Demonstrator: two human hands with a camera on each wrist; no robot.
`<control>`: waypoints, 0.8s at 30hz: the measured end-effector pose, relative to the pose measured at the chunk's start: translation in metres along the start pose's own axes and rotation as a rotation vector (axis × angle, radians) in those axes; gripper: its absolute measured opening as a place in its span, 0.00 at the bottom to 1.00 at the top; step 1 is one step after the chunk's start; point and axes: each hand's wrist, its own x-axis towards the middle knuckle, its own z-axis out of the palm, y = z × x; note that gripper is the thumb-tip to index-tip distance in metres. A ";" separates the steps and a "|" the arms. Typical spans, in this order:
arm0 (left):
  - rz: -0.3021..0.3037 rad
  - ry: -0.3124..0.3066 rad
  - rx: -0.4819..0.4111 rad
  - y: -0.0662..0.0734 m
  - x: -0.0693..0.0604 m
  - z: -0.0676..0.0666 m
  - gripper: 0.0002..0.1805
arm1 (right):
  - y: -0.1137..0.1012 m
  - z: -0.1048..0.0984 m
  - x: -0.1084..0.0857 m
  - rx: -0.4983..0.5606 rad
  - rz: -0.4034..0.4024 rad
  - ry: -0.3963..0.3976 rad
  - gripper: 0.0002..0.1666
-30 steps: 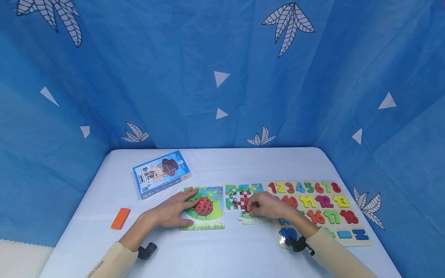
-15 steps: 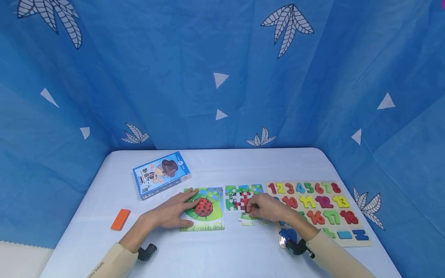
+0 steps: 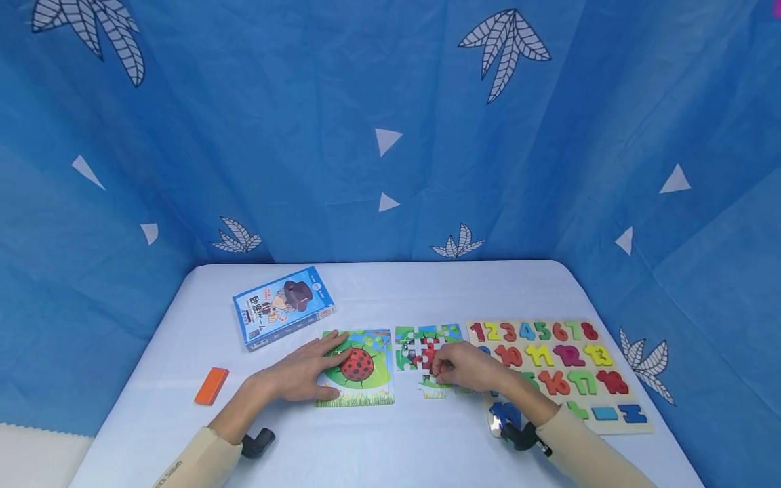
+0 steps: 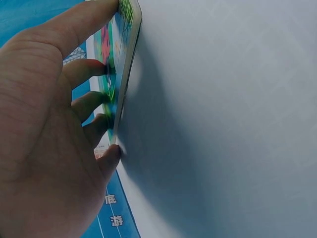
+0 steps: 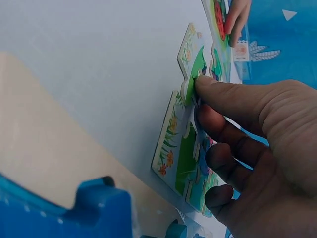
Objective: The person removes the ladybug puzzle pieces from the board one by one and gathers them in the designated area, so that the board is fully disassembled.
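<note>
My left hand (image 3: 300,369) rests with spread fingers on a square ladybug picture board (image 3: 373,388). In the left wrist view, the fingertips touch the board's face and edge. To its right lies a partly joined jigsaw puzzle (image 3: 405,337), also with a ladybug picture. My right hand (image 3: 466,364) is over the puzzle's lower right part and hides some of it. Its thumb and index finger pinch a puzzle piece (image 5: 187,55) with green and flowers, seen in the right wrist view. Another flowered piece (image 5: 171,131) lies beside it, under the curled fingers.
A wooden number board (image 3: 586,400) with coloured digits lies at the right, partly beneath the right forearm. At the back left is a blue game box (image 3: 283,305). An orange block (image 3: 211,386) lies on the white table (image 3: 366,447) at the left. Blue cloth (image 3: 390,135) hangs around the table.
The flowered piece at the right fingertips has shifted slightly, and its left tab shows less. Right-hand fingers moved only a little. The left hand stays on the picture board.
</note>
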 end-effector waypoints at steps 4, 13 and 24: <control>0.002 0.001 0.002 0.000 0.000 0.000 0.45 | -0.001 0.000 0.000 -0.012 -0.001 0.012 0.06; -0.003 0.002 -0.003 0.001 -0.001 0.000 0.45 | -0.001 -0.001 0.000 -0.018 0.000 0.013 0.06; 0.000 -0.005 -0.007 0.001 -0.001 -0.001 0.44 | -0.001 0.000 0.000 -0.012 0.005 0.006 0.07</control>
